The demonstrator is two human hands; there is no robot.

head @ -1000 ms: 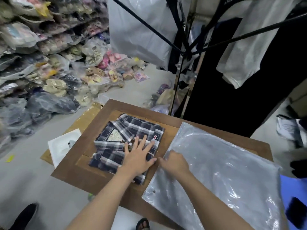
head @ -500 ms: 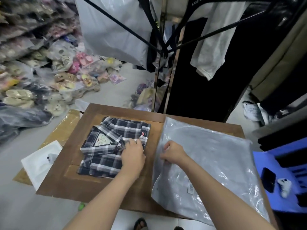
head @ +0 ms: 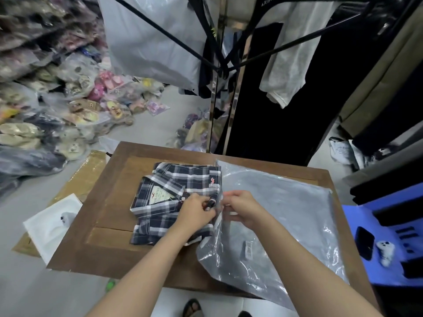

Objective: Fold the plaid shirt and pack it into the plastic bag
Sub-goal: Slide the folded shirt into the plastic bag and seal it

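Note:
The folded plaid shirt [head: 176, 191], dark blue and white with its collar label facing up, lies on the low wooden table [head: 109, 236]. A clear plastic bag [head: 281, 216] lies flat to its right, its left edge touching the shirt. My left hand [head: 196, 211] rests over the shirt's right side, fingers pinched at the bag's left edge. My right hand [head: 242, 209] pinches that same bag edge from the other side, lifting the film slightly. Which layer each hand holds is unclear.
Black garments and a white top hang from a rack [head: 219, 92] behind the table. Bagged sandals [head: 75, 106] pile up at the left. A white tray [head: 52, 225] and cardboard lie on the floor left; a blue stool [head: 389, 243] with a phone stands right.
My left hand slid from flat on the shirt to its right edge. Both hands came together at the bag's left edge and pinched it. The shirt now touches the bag.

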